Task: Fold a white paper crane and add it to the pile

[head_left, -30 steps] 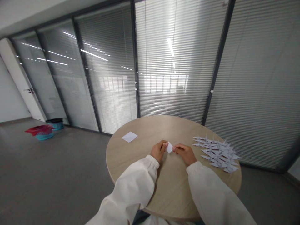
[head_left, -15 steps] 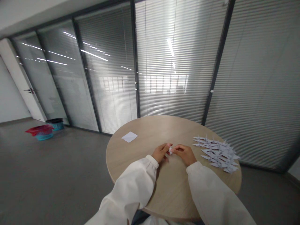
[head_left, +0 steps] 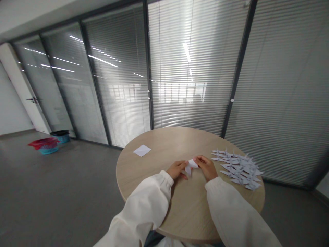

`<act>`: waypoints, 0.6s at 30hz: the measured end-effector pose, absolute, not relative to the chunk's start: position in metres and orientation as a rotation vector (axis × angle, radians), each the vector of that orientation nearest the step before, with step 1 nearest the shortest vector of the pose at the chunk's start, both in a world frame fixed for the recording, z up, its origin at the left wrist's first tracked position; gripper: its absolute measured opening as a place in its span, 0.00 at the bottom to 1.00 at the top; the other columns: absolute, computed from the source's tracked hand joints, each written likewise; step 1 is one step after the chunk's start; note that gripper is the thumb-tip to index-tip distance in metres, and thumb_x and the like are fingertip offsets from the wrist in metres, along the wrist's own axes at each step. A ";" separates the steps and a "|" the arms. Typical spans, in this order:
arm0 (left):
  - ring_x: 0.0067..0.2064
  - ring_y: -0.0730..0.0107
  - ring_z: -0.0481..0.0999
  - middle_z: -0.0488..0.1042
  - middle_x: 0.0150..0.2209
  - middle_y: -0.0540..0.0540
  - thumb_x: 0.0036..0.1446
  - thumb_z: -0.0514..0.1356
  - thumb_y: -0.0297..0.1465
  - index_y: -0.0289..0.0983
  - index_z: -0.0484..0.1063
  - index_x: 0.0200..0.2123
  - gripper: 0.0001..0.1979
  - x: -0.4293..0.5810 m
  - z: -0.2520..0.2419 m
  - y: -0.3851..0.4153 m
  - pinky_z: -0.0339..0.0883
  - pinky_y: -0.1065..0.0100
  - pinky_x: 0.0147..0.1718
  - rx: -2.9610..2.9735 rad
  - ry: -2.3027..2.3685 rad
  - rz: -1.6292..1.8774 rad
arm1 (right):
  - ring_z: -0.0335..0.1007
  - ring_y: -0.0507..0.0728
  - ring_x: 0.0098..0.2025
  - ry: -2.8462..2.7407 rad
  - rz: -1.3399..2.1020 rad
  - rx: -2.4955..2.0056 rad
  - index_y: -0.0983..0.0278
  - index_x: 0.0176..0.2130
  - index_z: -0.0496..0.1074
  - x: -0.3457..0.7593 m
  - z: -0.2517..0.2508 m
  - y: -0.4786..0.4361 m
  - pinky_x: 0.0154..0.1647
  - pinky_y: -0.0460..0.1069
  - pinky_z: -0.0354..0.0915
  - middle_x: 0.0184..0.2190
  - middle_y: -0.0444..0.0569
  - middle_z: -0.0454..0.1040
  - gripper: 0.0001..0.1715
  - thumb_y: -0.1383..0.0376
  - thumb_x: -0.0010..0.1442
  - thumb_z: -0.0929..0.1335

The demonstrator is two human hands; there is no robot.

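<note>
A small white folded paper [head_left: 191, 166] lies low over the round wooden table [head_left: 159, 161], held between both hands. My left hand [head_left: 177, 169] pinches its left, lower part with fingers closed. My right hand [head_left: 207, 166] grips its right, upper corner, fingers curled on it. Both arms wear white sleeves. The paper looks part-unfolded, with a flap spread between the fingertips.
Several folded white paper cranes [head_left: 238, 167] lie in a pile on the table's right side. A flat white paper square [head_left: 142, 150] rests at the table's far left. Glass walls with blinds stand behind. Red and blue baskets [head_left: 46, 144] sit on the floor at left.
The paper went from a small upright square to a bunched piece, then spread wider. My right hand moved slightly right and up; my left hand lowered toward the table.
</note>
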State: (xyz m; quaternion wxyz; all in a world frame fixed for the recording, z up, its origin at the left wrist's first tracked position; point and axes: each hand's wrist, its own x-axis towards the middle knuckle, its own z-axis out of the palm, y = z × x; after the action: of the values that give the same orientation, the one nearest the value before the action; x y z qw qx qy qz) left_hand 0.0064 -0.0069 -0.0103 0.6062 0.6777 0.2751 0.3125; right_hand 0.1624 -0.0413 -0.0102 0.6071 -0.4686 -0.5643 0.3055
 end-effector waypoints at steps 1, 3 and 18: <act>0.27 0.71 0.68 0.68 0.28 0.43 0.44 0.53 0.47 0.30 0.69 0.33 0.24 0.007 -0.011 -0.007 0.65 0.69 0.21 1.558 0.645 0.709 | 0.64 0.53 0.26 -1.301 0.693 -1.083 0.65 0.27 0.69 0.162 -0.010 -0.041 0.26 0.45 0.61 0.23 0.46 0.69 0.18 0.53 0.46 0.65; 0.25 0.72 0.68 0.68 0.26 0.44 0.43 0.55 0.46 0.29 0.69 0.32 0.24 0.007 -0.012 -0.007 0.65 0.69 0.22 1.559 0.648 0.692 | 0.64 0.54 0.27 -1.308 0.670 -1.090 0.66 0.27 0.69 0.162 -0.010 -0.041 0.27 0.45 0.61 0.23 0.46 0.70 0.19 0.52 0.46 0.65; 0.21 0.78 0.59 0.62 0.18 0.51 0.42 0.54 0.49 0.30 0.68 0.22 0.24 0.004 -0.016 0.005 0.51 0.75 0.20 1.761 0.833 0.970 | 0.66 0.53 0.26 -1.357 0.866 -1.085 0.66 0.30 0.70 0.158 -0.015 -0.039 0.23 0.45 0.61 0.23 0.46 0.72 0.22 0.51 0.42 0.67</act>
State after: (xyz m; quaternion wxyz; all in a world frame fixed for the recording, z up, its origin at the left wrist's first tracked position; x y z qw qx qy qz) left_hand 0.0039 0.0050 -0.0163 0.4641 0.7168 0.3389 0.3949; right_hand 0.1583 -0.0387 -0.0152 0.5648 -0.4613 -0.5769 0.3680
